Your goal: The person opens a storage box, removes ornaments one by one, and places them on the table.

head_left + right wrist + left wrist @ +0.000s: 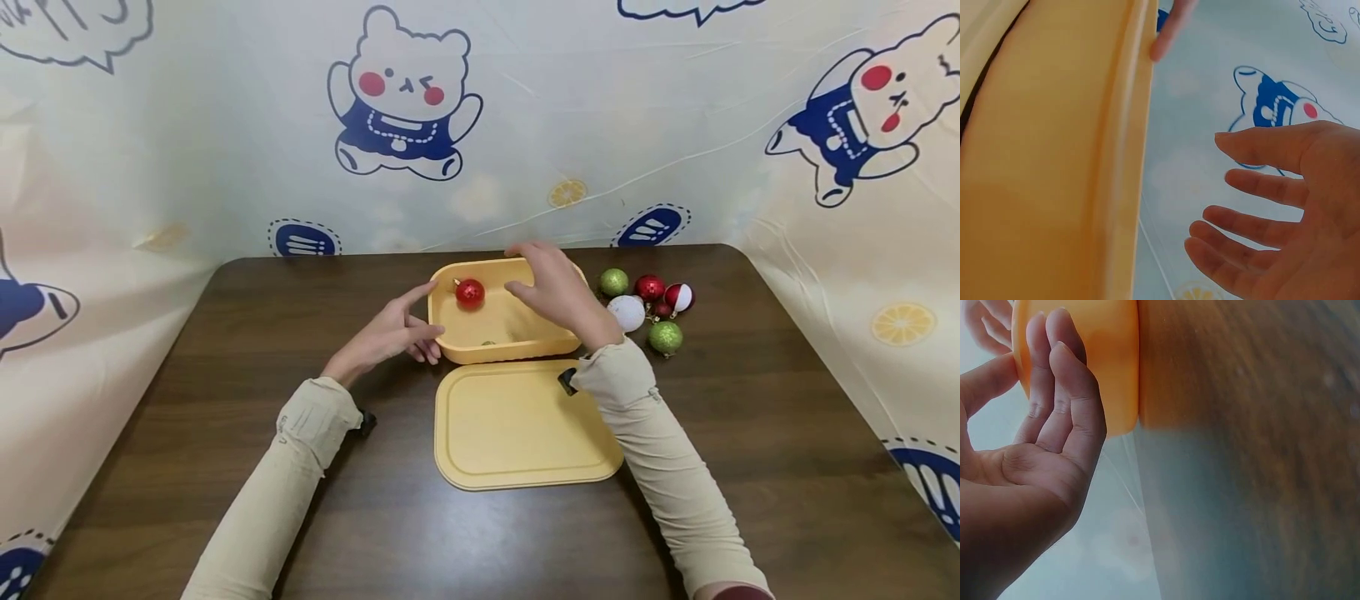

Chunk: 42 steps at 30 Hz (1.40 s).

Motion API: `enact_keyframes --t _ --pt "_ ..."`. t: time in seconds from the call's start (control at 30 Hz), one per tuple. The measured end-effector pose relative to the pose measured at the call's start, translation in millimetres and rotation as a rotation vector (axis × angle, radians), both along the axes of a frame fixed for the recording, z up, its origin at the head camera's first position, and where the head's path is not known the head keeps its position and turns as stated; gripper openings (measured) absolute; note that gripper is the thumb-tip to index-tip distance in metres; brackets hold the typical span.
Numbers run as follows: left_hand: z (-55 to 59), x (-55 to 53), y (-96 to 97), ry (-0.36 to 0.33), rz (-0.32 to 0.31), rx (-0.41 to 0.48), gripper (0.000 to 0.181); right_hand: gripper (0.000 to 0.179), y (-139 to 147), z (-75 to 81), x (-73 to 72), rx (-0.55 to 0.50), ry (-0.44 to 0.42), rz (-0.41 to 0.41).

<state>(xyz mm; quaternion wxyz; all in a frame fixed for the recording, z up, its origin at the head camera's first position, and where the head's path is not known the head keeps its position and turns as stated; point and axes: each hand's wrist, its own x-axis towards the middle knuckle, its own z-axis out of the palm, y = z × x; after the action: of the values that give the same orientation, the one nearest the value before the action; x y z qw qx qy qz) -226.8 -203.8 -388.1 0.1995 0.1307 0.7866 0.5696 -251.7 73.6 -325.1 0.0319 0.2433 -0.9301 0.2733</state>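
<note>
A yellow plastic box (495, 321) stands uncovered near the table's far edge. Inside it lie a red bauble (470, 293) and, mostly hidden behind the near wall, something small and green (488, 342). My left hand (397, 331) touches the box's left end with loosely bent fingers; in the left wrist view these fingers (1060, 394) lie against the outer wall. Over the right part of the box hovers my right hand (558, 287). Its fingers (1254, 225) are spread and slightly bent, with nothing between them.
A matching yellow lid (528, 425) lies flat in front of the box, partly under the right forearm. Right of the box sit several baubles, among them a green one (665, 337), a white one (627, 312) and a red one (649, 287). A printed curtain (525, 125) hangs behind the table.
</note>
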Motion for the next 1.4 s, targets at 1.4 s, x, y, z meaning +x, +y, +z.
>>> enact_keyframes --t 1.4 --pt "-1.9 -2.1 -0.2 -0.008 -0.017 -0.012 0.081 0.037 -51 -66.6 -9.0 0.201 0.157 -0.052"
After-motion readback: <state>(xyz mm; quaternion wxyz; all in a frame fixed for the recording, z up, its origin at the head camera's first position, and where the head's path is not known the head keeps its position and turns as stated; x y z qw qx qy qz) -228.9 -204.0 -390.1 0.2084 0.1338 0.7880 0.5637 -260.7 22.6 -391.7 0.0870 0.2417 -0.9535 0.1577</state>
